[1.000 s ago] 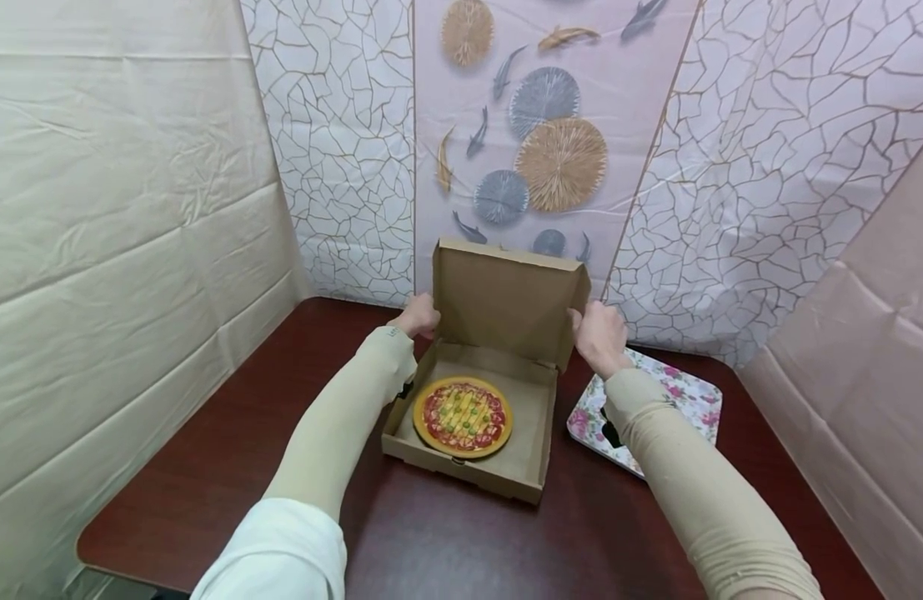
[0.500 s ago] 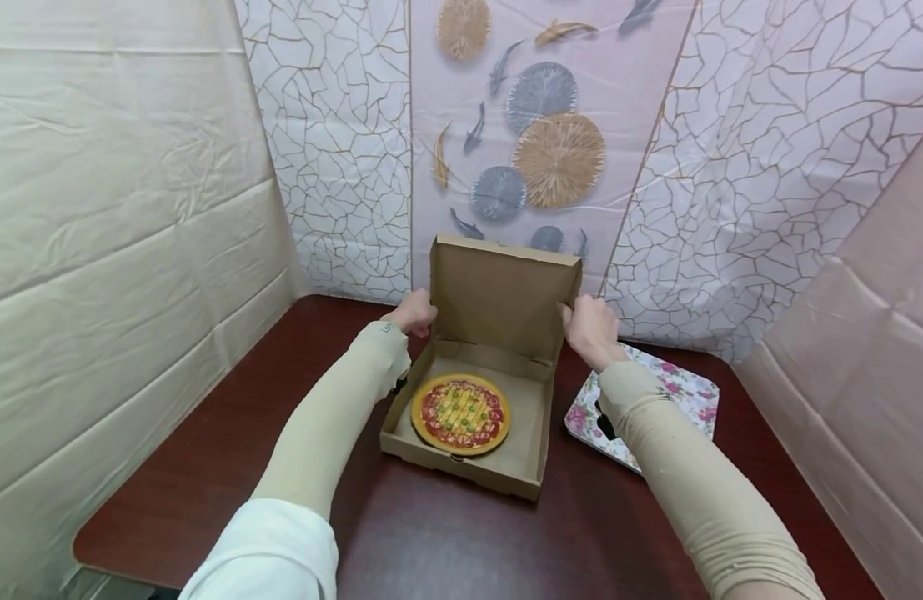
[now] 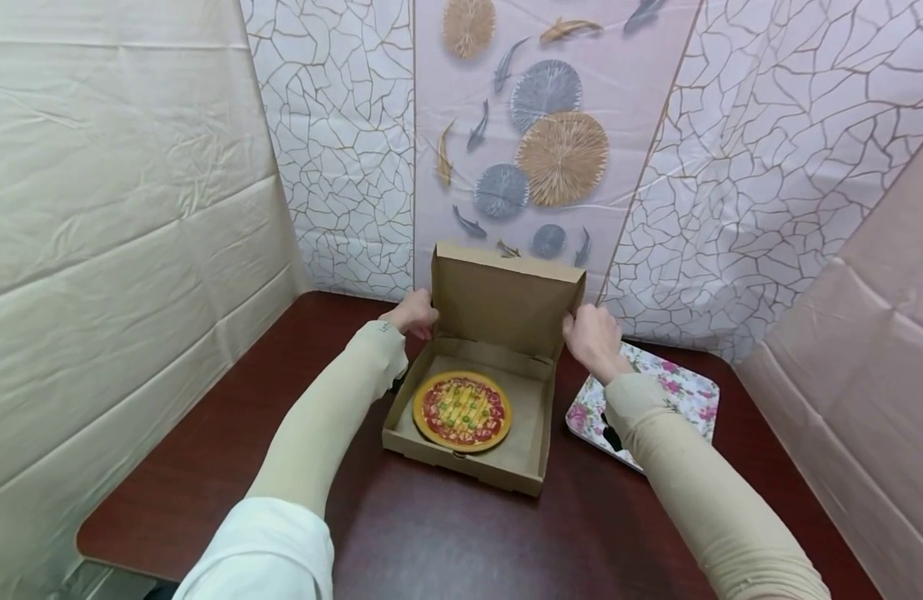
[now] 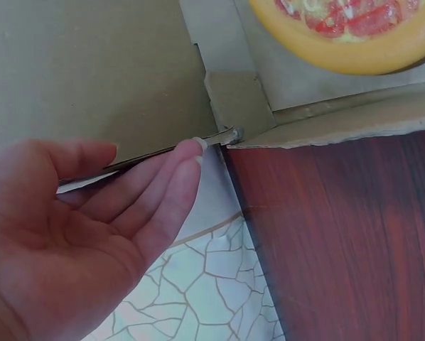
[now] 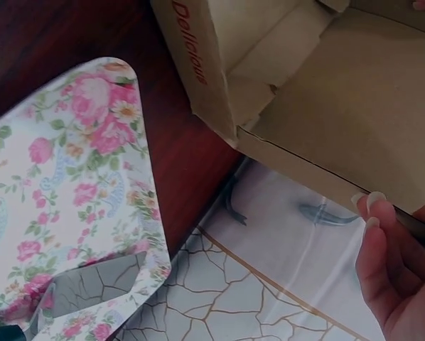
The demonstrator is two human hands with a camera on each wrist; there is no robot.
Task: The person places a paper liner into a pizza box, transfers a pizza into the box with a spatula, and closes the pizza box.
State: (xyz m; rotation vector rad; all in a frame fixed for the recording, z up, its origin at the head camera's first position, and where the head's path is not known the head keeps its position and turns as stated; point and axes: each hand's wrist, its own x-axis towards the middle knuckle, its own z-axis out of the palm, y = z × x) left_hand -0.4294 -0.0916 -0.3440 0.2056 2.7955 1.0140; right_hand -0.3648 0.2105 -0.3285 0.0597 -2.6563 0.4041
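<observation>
A brown cardboard pizza box stands on the table with its lid raised and leaning at the back. Inside lies a toy-like round pizza with a yellow crust, red slices and green bits. My left hand pinches the lid's left side edge, the thumb on the inner face and the fingers outside, as the left wrist view shows. On the opposite side edge, my right hand grips the lid; in the right wrist view its fingertips bend over the cardboard rim.
To the right of the box, a white tray with pink flowers and a cut-out handle lies on the dark red table, partly behind my right forearm. A patterned cloth hangs behind the table's back edge.
The lid first leaned slightly back, then tipped a little forward, so more of its top flap shows. Both hands keep hold of its sides. The pizza stays in place.
</observation>
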